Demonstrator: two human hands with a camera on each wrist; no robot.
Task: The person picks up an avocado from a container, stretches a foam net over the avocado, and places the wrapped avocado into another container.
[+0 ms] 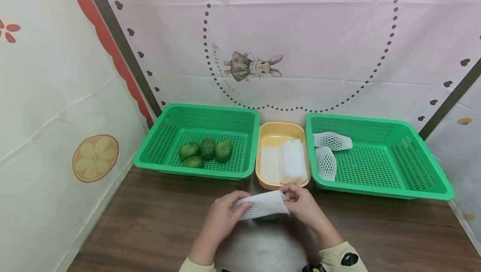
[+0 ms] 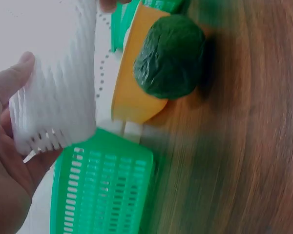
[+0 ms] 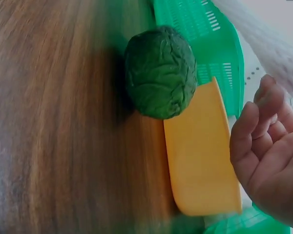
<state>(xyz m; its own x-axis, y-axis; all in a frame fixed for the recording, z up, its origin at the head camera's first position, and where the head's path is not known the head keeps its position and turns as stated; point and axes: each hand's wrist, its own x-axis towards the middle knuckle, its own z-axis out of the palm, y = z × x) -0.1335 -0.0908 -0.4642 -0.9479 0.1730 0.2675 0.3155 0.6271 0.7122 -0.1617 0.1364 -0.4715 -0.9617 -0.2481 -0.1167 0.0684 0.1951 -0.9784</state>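
Note:
A white foam net sleeve [image 1: 263,205] is stretched between both hands above the table. My left hand [image 1: 225,211] grips its left end, thumb on top and fingers beneath, as the left wrist view also shows at the sleeve [image 2: 58,92]. The right hand [image 1: 300,203] pinches the opposite end at its opening with curled fingers. Below the sleeve a dark green, wrinkled fruit like an avocado [image 3: 161,73] rests on the wooden table, mostly hidden by the sleeve in the head view. Neither hand touches this fruit.
At the back left, a green basket [image 1: 195,174] holds several similar fruits [image 1: 208,149]. A yellow tray [image 1: 279,128] with stacked foam sleeves [image 1: 293,161] stands mid-back. The right green basket [image 1: 391,192] contains two net-wrapped pieces [image 1: 326,163]. A patterned cloth wall [image 1: 319,55] rises behind.

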